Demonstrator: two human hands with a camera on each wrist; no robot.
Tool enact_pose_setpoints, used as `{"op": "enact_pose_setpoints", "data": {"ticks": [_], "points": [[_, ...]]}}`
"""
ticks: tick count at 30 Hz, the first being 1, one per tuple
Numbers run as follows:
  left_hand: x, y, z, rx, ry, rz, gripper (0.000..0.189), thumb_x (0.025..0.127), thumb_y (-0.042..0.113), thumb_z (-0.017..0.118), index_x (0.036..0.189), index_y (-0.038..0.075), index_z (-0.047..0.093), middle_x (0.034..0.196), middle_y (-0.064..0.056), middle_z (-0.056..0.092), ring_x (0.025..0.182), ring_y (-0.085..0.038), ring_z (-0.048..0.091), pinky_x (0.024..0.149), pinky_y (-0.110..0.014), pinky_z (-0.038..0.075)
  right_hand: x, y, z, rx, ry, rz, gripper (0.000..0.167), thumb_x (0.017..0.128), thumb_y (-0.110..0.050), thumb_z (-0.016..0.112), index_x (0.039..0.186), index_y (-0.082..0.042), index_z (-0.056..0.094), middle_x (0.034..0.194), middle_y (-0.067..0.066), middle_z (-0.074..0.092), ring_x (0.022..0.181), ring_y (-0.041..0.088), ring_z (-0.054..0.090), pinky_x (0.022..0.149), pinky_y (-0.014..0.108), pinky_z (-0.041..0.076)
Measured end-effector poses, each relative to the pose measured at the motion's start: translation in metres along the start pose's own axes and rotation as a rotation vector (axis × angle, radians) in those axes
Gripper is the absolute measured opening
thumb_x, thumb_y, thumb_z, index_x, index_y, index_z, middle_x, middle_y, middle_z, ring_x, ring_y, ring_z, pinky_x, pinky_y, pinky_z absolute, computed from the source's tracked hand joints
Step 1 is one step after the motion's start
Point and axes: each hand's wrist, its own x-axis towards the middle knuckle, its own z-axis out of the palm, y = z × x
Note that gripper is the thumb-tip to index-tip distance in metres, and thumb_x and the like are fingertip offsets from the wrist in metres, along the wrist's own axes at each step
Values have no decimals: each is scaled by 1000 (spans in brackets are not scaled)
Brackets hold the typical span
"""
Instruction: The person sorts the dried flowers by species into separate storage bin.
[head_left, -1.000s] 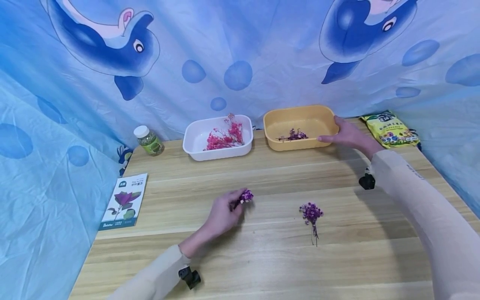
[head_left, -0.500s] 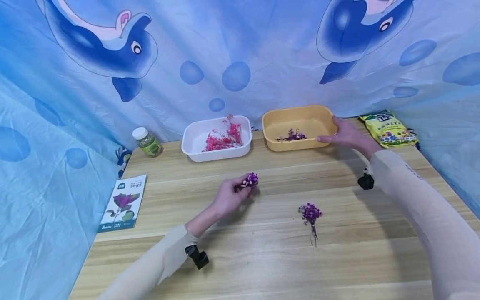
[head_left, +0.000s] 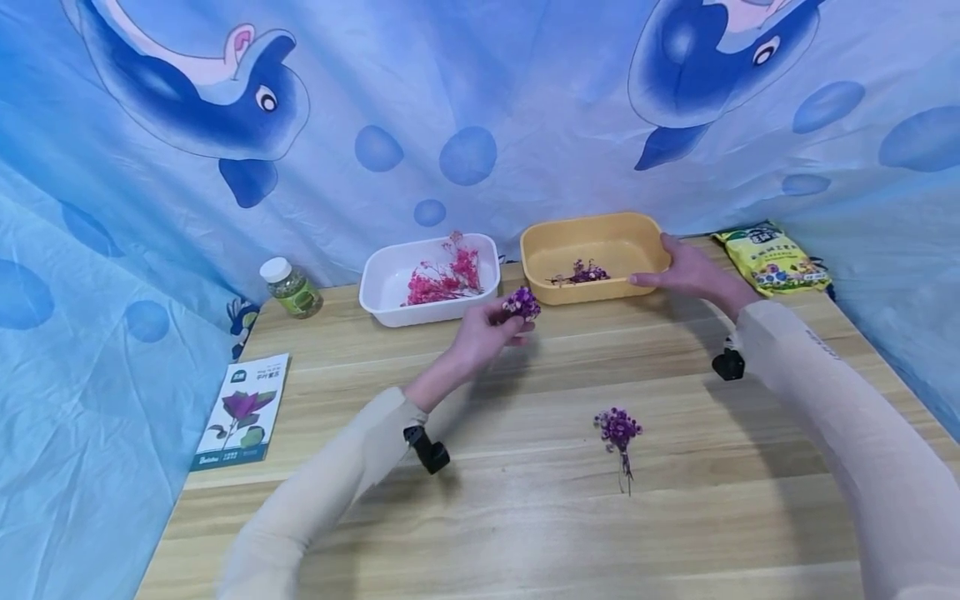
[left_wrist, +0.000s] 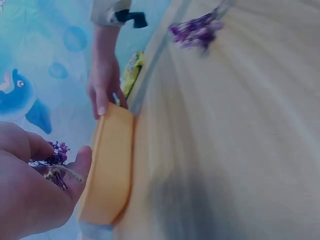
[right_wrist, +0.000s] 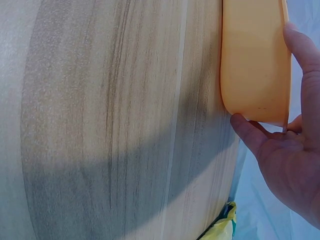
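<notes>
My left hand (head_left: 480,340) pinches a small bunch of purple dried flowers (head_left: 522,303), held above the table just in front of the gap between the two bins. Twine shows around the bunch's stems in the left wrist view. At the yellow plastic bin (head_left: 558,293), my right hand (head_left: 693,271) grips the right end, thumb on the front rim. Inside that bin lie more purple dried flowers (head_left: 588,272). Another purple bunch (head_left: 618,429) lies on the table toward the front, stems pointing at me.
A white bin (head_left: 378,287) with pink dried flowers (head_left: 442,283) stands left of the yellow one. Farther left are a lidded jar (head_left: 294,290) and a seed packet (head_left: 242,411). A yellow bag (head_left: 772,258) lies at the back right. Blue printed cloth hangs behind the table.
My left hand has lifted the purple bunch and carried it forward and right, toward the yellow bin. The right hand has stayed on the bin's end.
</notes>
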Motion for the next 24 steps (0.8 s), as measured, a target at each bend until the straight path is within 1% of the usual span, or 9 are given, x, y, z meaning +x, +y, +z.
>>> {"op": "enact_pose_setpoints", "data": {"ticks": [4, 8, 11, 12, 16, 19, 22, 24], "points": [[22, 13, 9, -28, 8, 19, 48, 98, -8, 55, 145, -1, 47, 135, -26, 56, 110, -34, 65, 89, -38, 57, 0, 2, -2, -2, 6, 0, 130, 82, -67, 70, 154, 5, -11, 158, 36, 0, 143, 54, 11, 115, 62, 15], [45, 27, 19, -45, 15, 18, 54, 97, -9, 54, 149, -1, 41, 137, -28, 54, 112, -37, 64, 89, -40, 57, -1, 3, -1, -1, 17, -34, 126, 84, -61, 72, 154, 7, -8, 157, 38, 4, 143, 54, 14, 116, 61, 16], [63, 36, 27, -47, 29, 1, 57, 98, -8, 54, 152, 1, 37, 140, -26, 53, 113, -36, 64, 87, -35, 58, -1, 3, -1, 3, 30, -63, 122, 86, -57, 73, 154, 9, -5, 156, 39, 8, 142, 54, 17, 116, 60, 18], [69, 38, 30, -44, 34, -3, 57, 98, -8, 55, 152, 2, 38, 140, -26, 53, 113, -36, 64, 86, -34, 58, -1, 2, 0, 7, 33, -67, 121, 86, -56, 73, 154, 9, -4, 156, 39, 9, 141, 54, 19, 116, 60, 19], [93, 46, 42, -2, 35, -17, 57, 98, -5, 57, 152, 7, 41, 137, -22, 57, 109, -32, 66, 86, -34, 58, -1, 2, -1, 13, 38, -65, 122, 86, -56, 74, 155, 7, -4, 157, 38, 11, 141, 54, 21, 115, 60, 21], [109, 50, 50, 20, 40, -18, 54, 98, -4, 58, 150, 6, 44, 133, -20, 60, 103, -27, 69, 83, -31, 59, -1, 3, -1, 24, 41, -61, 123, 84, -57, 74, 156, 5, -4, 157, 37, 11, 141, 53, 23, 115, 59, 22], [124, 54, 59, 2, 55, -21, 53, 98, -4, 59, 149, 4, 45, 132, -20, 61, 102, -25, 69, 79, -27, 59, 0, 4, -1, 38, 43, -59, 124, 84, -57, 75, 156, 5, -4, 157, 36, 12, 141, 52, 23, 116, 59, 22], [134, 56, 66, -13, 63, -31, 54, 98, -2, 59, 150, 4, 43, 134, -20, 59, 105, -25, 68, 79, -26, 59, 0, 4, 0, 50, 47, -59, 124, 83, -56, 76, 156, 5, -3, 157, 37, 14, 140, 52, 26, 115, 58, 25]]}}
